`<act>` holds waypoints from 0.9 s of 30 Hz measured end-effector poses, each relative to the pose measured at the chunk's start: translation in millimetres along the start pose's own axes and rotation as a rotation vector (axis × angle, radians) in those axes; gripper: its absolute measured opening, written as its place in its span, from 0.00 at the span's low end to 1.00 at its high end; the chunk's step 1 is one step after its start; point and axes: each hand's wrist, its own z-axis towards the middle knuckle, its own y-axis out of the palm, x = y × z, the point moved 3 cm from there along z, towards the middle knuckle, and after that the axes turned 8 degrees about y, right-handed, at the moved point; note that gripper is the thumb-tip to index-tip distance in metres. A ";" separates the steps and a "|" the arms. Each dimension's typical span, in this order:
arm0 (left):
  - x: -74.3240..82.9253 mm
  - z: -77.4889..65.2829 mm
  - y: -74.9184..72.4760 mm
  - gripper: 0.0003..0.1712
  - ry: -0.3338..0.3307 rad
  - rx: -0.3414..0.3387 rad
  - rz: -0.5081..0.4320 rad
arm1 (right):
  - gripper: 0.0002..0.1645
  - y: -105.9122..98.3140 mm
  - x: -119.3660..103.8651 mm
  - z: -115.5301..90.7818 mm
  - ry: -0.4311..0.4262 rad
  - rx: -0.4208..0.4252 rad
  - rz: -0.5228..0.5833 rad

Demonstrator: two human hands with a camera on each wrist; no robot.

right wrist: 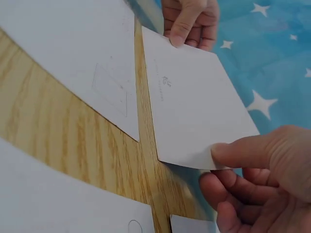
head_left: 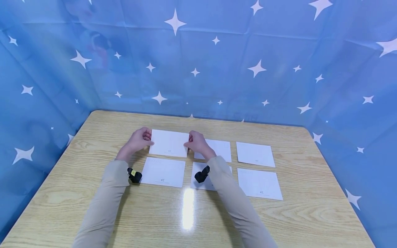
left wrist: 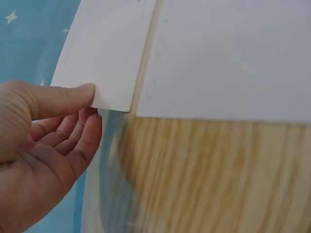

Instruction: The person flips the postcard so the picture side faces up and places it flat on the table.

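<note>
A white postcard with a small printed mark near its lower edge is held between both hands at the back left of the card group. My left hand pinches its left short edge, thumb on top and fingers beneath. The opposite short edge is pinched by my right hand in the same way. In the right wrist view the held postcard tilts, its far side raised off the table. Just in front of it another postcard lies flat.
Behind my right hand and forearm lie two partly covered postcards, one at the back and one in front. Two more postcards, one at the back and one in front, lie to the right. A blue star-patterned curtain surrounds the wooden table.
</note>
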 end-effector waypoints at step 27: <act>-2.9 -8.3 -11.6 0.12 -0.063 0.017 -0.326 | 0.04 -7.4 14.2 -8.7 0.012 -0.081 0.570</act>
